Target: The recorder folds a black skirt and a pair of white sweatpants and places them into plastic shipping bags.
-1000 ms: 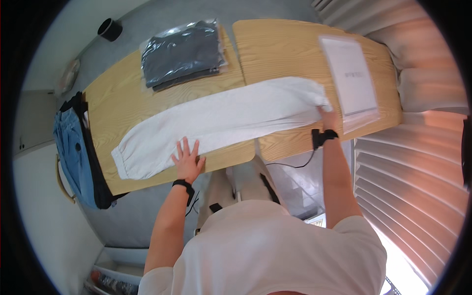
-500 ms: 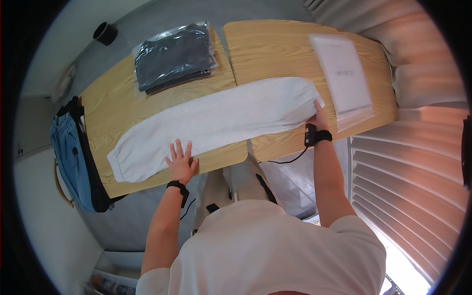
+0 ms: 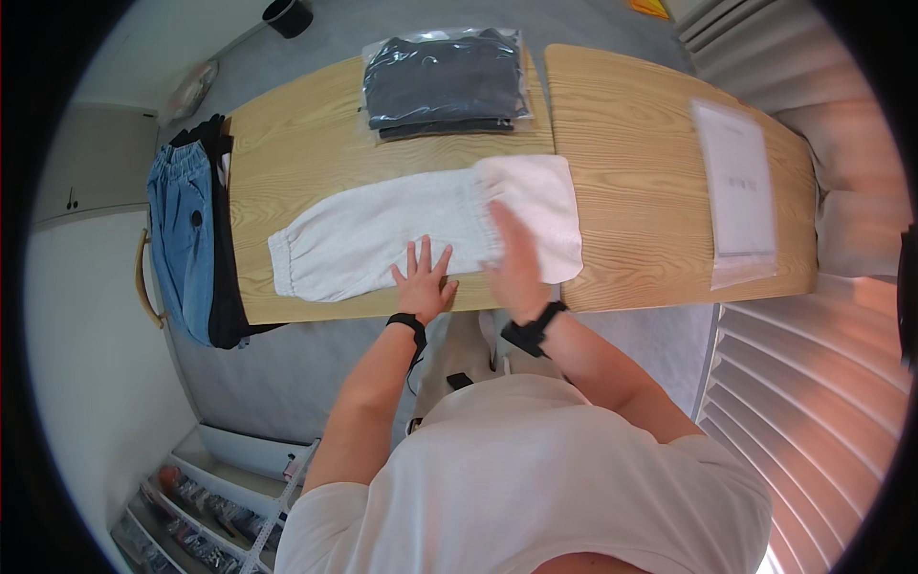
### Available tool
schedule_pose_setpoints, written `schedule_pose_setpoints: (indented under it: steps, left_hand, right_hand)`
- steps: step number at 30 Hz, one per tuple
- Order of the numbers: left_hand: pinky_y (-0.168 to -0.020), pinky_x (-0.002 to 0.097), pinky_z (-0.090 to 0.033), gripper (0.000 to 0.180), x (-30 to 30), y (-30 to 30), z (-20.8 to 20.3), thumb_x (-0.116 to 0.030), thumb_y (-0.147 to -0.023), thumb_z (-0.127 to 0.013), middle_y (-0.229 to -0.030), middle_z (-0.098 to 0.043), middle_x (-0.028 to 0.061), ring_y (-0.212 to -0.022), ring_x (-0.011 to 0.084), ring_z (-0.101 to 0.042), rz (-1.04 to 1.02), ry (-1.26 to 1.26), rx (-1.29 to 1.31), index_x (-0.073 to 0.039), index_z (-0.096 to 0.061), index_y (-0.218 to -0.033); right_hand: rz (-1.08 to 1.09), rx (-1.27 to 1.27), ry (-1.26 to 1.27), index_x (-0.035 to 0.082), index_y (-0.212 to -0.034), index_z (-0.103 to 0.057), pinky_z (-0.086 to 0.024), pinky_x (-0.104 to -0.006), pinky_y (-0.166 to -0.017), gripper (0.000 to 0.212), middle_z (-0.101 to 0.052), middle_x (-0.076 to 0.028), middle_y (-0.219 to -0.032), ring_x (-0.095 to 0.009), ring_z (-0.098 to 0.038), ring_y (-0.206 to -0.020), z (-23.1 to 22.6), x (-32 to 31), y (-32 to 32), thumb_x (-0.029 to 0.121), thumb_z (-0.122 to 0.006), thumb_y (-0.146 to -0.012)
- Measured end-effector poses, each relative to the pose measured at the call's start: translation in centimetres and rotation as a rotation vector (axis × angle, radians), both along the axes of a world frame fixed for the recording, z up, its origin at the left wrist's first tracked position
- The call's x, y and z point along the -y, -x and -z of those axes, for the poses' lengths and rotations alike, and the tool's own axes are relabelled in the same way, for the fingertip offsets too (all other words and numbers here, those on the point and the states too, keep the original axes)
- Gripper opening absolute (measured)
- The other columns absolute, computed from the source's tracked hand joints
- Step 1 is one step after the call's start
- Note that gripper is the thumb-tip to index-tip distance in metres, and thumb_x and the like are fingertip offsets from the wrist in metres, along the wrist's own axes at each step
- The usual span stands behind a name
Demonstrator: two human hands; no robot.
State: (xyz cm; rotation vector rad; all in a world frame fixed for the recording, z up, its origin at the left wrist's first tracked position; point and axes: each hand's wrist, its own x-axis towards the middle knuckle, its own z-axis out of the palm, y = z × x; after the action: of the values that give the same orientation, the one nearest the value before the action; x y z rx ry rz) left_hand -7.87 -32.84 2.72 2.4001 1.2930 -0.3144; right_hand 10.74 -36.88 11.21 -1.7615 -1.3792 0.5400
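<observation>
So I've got these white pants (image 3: 373, 234) lying flat in front of me, mostly on the left table (image 3: 287, 134), with the right end running across the gap onto the right table (image 3: 641, 201). That right end is folded back leftward on top of the rest, so there's a rounded fold on the right and a gathered cuff (image 3: 280, 266) out at the far left. My left hand (image 3: 424, 287) is palm down near the edge closest to me, fingers spread wide, just resting on the fabric and not gripping any of it. My right hand (image 3: 519, 273) is over the folded-back part, fingers stretched toward the far side, but it's so blurred I honestly can't tell if it's pinching cloth or only touching it. Both wrists have black bands (image 3: 534, 330) on. Beyond the pants there's a clear bag (image 3: 445, 86) of dark clothes, and well off to my right a flat clear sleeve (image 3: 741, 191) with something white inside. Blue jeans (image 3: 182, 239) hang over the left end of the table, with something black (image 3: 222, 287) beside them.
</observation>
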Motion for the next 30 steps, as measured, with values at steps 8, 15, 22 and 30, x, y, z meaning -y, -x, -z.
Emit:
schedule_pose_setpoints:
  steps: [8,15,22,30]
  left_hand:
    - [-0.094,0.0725,-0.019,0.036,-0.4,0.1,-0.2,-0.039,-0.078,-0.064,-0.151,-0.014,0.0162,-0.139,0.0394,-0.009,0.011,0.020,0.049,-0.010,-0.063,-0.099]
    - [-0.093,0.0732,-0.020,0.051,-0.2,0.8,0.2,-0.038,-0.074,-0.067,-0.148,-0.024,0.0137,-0.138,0.0375,-0.013,-0.027,-0.020,0.136,-0.015,-0.056,-0.118]
    - [-0.092,0.0745,-0.018,0.053,-0.4,0.9,0.1,-0.043,-0.073,-0.066,-0.137,-0.037,0.0155,-0.138,0.0387,-0.014,-0.005,0.015,0.153,-0.014,-0.057,-0.116]
    - [-0.093,0.0754,-0.014,0.045,-1.0,1.2,-0.4,-0.041,-0.070,-0.067,-0.117,-0.048,0.0190,-0.137,0.0416,-0.014,0.022,0.149,0.179,-0.010,-0.060,-0.102]
  right_hand:
    - [-0.318,0.318,0.194,0.002,-0.132,-0.039,-0.030,-0.0394,-0.105,0.061,-0.040,-0.012,-0.140,-0.024,-0.037,-0.129,8.8,-0.4,2.3,0.000,-0.053,-0.072]
    - [-0.248,0.152,0.074,0.003,-0.133,-0.039,-0.029,-0.0395,-0.106,0.066,-0.041,-0.013,-0.138,-0.025,-0.039,-0.127,6.4,-2.7,3.9,-0.003,-0.055,-0.069]
    - [-0.325,0.278,0.197,0.004,-0.133,-0.040,-0.029,-0.0401,-0.106,0.066,-0.041,-0.011,-0.139,-0.025,-0.039,-0.128,9.2,-2.5,4.7,-0.001,-0.057,-0.070]
    - [-0.342,0.237,0.201,0.007,-0.136,-0.038,-0.029,-0.0398,-0.106,0.067,-0.039,-0.009,-0.141,-0.025,-0.038,-0.129,8.5,-2.8,5.3,0.001,-0.058,-0.072]
